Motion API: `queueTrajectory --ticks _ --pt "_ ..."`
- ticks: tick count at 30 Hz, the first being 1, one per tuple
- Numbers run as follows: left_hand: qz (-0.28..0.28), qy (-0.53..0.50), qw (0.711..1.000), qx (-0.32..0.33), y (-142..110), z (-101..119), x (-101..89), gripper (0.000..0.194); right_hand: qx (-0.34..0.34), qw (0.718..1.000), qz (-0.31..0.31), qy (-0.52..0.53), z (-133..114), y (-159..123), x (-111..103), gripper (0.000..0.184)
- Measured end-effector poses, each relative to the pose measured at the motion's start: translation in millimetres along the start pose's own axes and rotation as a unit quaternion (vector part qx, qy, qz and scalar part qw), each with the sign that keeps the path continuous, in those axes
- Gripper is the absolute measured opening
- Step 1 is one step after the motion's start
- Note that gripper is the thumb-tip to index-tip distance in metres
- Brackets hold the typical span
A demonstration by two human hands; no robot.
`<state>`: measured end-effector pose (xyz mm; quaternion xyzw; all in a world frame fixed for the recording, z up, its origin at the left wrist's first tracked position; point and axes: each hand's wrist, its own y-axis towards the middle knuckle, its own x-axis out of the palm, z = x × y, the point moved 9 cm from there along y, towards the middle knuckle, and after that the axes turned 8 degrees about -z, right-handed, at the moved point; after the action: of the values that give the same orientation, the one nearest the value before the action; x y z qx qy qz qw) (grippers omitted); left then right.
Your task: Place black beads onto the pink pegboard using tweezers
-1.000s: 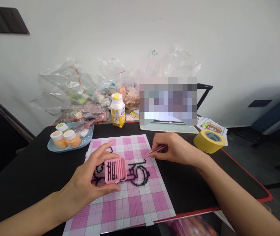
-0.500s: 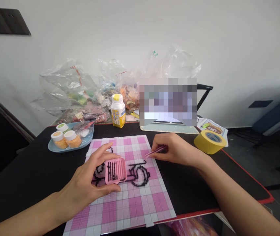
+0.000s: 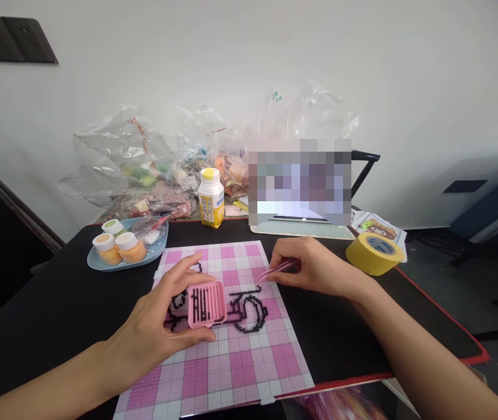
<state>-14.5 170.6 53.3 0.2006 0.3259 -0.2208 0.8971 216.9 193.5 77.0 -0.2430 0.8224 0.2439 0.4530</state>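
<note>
My left hand grips a small pink ridged tray between thumb and fingers, above the pegboard. Rows of black beads lie in the tray's grooves. My right hand pinches pink tweezers, whose tips point down at the end of a line of black beads on the board. The pegboard has pink, purple and white checks. Black beads on it form outlines, among them a rounded shape to the right of the tray. The tray and my left hand hide part of the pattern.
At the left, a blue plate bears several lidded jars of beads. Behind stand a yellow-and-white bottle, plastic bags and a blurred screen. A yellow tape roll lies at the right, by printed cards.
The whole view has shifted very slightly. Both hands, the tray and the tweezers keep nearly the same places over the board.
</note>
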Motion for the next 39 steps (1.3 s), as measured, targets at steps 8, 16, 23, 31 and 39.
queueTrajectory --ticks 8,16,23,31,39 --pt "-0.001 -0.035 0.999 -0.010 0 1 0.9 0.082 -0.005 1.000 0.020 0.002 -3 0 -4 0.023" --pt "-0.007 -0.015 1.000 -0.006 -1 0 2.3 0.085 -0.034 0.997 0.056 0.034 -13 0 -3 0.020" --pt "-0.024 -0.029 0.999 -0.005 1 -1 7.0 0.087 -0.146 0.985 0.048 0.084 -45 3 12 0.010" --pt "-0.023 -0.042 0.999 -0.012 1 -2 7.4 0.089 -0.185 0.979 0.017 0.086 -63 5 29 0.018" --pt "-0.019 -0.025 1.000 -0.003 1 0 7.3 0.088 -0.182 0.981 0.002 0.070 -64 5 34 0.018"
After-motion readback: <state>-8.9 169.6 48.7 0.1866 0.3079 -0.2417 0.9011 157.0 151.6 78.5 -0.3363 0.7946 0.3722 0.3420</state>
